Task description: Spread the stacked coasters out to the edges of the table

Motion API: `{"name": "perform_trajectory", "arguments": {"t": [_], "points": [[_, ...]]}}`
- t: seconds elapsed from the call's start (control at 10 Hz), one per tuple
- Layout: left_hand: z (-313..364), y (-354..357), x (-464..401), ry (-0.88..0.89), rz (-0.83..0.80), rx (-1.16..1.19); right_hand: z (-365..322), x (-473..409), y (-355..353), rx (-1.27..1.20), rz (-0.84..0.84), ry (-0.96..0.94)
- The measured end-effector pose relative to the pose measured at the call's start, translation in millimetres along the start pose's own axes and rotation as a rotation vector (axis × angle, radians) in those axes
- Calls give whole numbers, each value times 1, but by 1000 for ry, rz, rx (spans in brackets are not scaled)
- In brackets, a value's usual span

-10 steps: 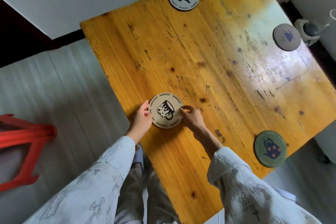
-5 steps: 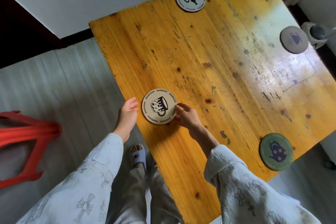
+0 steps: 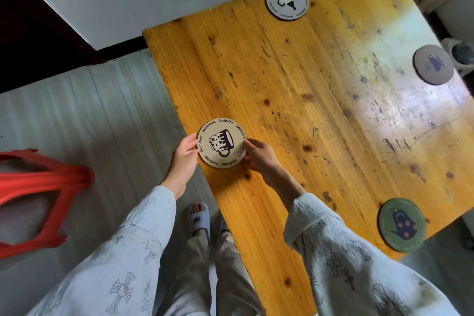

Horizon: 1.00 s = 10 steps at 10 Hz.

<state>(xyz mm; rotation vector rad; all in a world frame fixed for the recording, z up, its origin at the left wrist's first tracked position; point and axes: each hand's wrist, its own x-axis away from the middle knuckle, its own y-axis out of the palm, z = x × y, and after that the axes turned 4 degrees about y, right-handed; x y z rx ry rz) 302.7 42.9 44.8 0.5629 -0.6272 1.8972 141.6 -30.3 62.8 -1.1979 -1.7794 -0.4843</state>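
A beige round coaster [image 3: 222,143] with a dark mug drawing lies at the left edge of the wooden table [image 3: 295,115]. My left hand [image 3: 182,159] touches its left rim from beyond the table edge. My right hand [image 3: 259,155] touches its right rim with the fingertips. Three other coasters lie apart near the edges: a white one [image 3: 287,0] at the far side, a grey one [image 3: 433,64] at the right, a green one [image 3: 402,224] at the near right corner.
A red plastic stool [image 3: 38,195] stands on the floor to the left. My feet in grey slippers [image 3: 200,219] are beside the table's left edge. A white wall runs behind the table, and a pale object [image 3: 461,56] sits past the right edge.
The beige coaster has slid left, from further in on the table to its left edge. Both hands moved with it, and the left hand now hangs off the table side.
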Motion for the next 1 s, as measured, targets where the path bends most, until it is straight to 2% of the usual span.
{"name": "perform_trajectory", "arguments": {"t": [0.5, 0.9, 1.0], "points": [[2, -5, 6, -29, -8, 39, -16, -1, 11, -3, 8, 16], [7, -4, 3, -49, -13, -56, -15, 2, 8, -47, -41, 38], [13, 3, 4, -38, 109, -200, -15, -1, -1, -28, 7, 19]]}}
